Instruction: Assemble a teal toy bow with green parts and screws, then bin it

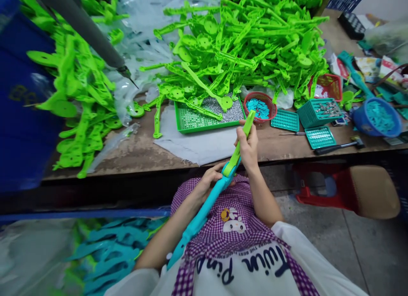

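Note:
A long plastic piece, blue (204, 211) at its lower length and green (236, 157) at its upper end, slants across my lap to the table's front edge. My right hand (249, 147) is closed around the green end, thumb along its side. Lower down, where blue meets green, my left hand (210, 179) is closed on the piece, its fingers partly hidden beneath. Just beyond my right hand stand a green tray (204, 125) holding small metal screws (232, 111) and a red basket (267, 101) with small blue parts (256, 109).
Green plastic parts (261, 45) are heaped at the back. A grey power screwdriver (95, 36) hangs at the upper left, beside a blue bin (22, 104). At right lie teal trays (320, 136), a hammer (338, 148) and a blue bucket (376, 126). Blue parts (111, 253) fill the lower left.

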Action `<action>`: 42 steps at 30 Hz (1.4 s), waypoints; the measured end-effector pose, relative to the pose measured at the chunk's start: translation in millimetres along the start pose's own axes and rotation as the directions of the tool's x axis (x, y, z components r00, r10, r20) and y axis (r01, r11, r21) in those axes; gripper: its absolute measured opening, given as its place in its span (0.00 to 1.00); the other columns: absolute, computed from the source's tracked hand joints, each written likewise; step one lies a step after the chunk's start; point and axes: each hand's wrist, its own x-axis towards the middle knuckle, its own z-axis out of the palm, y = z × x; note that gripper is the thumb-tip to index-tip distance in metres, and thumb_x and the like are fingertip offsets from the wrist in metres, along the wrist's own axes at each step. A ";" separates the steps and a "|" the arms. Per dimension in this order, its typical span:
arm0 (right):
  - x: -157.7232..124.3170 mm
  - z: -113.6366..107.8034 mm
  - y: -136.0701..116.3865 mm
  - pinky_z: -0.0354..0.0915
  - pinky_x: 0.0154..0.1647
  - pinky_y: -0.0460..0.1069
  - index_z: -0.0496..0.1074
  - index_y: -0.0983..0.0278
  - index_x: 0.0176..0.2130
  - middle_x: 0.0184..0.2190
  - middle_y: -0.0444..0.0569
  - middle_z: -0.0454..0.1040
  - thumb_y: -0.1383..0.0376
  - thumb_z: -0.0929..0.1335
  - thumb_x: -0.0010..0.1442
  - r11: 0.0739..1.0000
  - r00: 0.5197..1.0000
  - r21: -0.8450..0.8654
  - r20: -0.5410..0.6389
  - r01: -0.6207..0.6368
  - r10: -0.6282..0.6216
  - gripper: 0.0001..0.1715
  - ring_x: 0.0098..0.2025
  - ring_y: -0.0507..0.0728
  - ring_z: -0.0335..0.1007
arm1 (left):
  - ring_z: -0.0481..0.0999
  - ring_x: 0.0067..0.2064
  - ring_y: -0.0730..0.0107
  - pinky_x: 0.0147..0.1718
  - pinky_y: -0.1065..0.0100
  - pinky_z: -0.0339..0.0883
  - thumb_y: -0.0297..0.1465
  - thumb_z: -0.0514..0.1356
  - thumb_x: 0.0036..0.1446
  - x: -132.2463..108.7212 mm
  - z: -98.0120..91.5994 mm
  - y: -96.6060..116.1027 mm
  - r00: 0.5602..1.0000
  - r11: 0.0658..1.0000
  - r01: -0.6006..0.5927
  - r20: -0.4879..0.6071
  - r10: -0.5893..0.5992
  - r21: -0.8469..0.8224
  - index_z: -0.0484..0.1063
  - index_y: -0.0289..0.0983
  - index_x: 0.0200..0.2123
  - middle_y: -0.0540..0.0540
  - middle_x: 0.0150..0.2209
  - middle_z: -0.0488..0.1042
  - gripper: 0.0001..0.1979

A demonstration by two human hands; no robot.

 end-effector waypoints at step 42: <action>58.1 -194.6 22.3 0.57 0.46 0.55 0.73 0.71 0.44 0.42 0.63 0.74 0.68 0.54 0.67 -0.084 0.956 -0.953 0.289 0.292 0.039 0.21 0.45 0.65 0.65 | 0.69 0.30 0.78 0.21 0.80 0.62 0.23 0.69 0.40 -17.2 8.3 2.1 0.985 0.989 0.125 0.132 -0.114 -0.077 0.50 0.53 0.67 0.43 0.48 0.73 0.53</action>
